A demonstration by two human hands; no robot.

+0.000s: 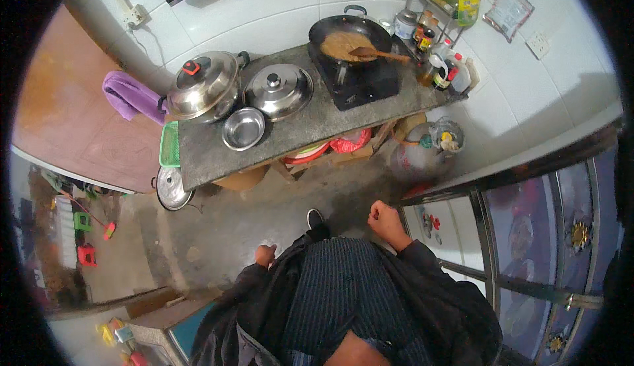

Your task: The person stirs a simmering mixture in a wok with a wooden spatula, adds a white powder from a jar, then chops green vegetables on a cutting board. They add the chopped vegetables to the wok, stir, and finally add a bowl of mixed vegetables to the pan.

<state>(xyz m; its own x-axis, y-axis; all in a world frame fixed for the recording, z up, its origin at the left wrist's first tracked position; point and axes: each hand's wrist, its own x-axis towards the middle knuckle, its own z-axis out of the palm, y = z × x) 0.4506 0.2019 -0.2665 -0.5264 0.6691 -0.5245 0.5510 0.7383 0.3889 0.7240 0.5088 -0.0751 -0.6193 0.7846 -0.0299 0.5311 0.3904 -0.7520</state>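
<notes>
My left hand [265,255] hangs low by my left side, its fingers curled in; no object shows in it. On the other side, my right hand [388,224] is raised over the floor near the glass-doored cabinet, closed loosely with nothing visible in it. Neither hand touches anything on the counter. Ahead, a black wok [380,32] rests on a black cooktop [360,88]. Brownish food [342,45] lies in the wok, and a wooden spatula [380,53] leans across its rim. Left of it are a domed steel lid [278,95], a steel bowl [244,129] and a lidded steel pot [205,88].
The stone counter [297,128] runs along the tiled wall, with several bottles [439,75] at its right end. A gas cylinder [416,161] stands below. The glass-doored cabinet [522,220] is close on my right. A green basket [170,145] and another pot [174,187] sit left.
</notes>
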